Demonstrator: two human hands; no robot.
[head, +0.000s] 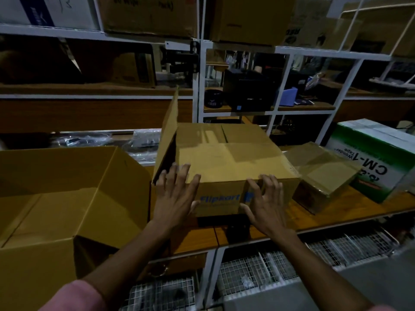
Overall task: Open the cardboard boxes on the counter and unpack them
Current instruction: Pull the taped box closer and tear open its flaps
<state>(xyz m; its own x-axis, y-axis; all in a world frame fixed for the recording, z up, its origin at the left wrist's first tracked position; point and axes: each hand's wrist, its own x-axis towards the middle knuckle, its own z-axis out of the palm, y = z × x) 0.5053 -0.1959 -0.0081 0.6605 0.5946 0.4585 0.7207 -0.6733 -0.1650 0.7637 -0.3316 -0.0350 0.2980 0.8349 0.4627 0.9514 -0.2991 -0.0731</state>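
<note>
white metal shelving point(200, 70) fills the background of a dim storeroom, its upper levels stacked with brown cartons and its middle bays holding a black box-shaped device point(247, 90) and a small blue item point(289, 97). below it runs a wooden counter point(314, 218), with wire mesh baskets point(258, 272) showing underneath.

largest on the counter is an open empty cardboard box point(56, 198) at the left, its flaps folded outward and its bare inside floor in view. next in size is the flipkart box point(226, 160) in the middle of the counter, blue lettering on its near face; its top is mostly closed, with glossy tape across it, but its left flap point(168, 135) stands upright. at the far right sits a green and white tape carton point(377, 158), printed "cm-1 wonder tape" upside down to the camera. between that carton and the flipkart box lies a smaller cardboard box point(321, 173), its taped top tilted toward the right.

both arms reach in from the bottom edge, pink sleeves point(76, 297) at the wrists' far ends. the left hand point(174, 194) lies on the near left corner of the flipkart box, fingers spread and fairly straight over the top edge, thumb down the near face. the right hand point(262, 203) is at the near right part of the same box, fingers splayed and bent like claws with the tips at the top edge, thumb stretched toward the lettering; it is not closed around anything.
</note>
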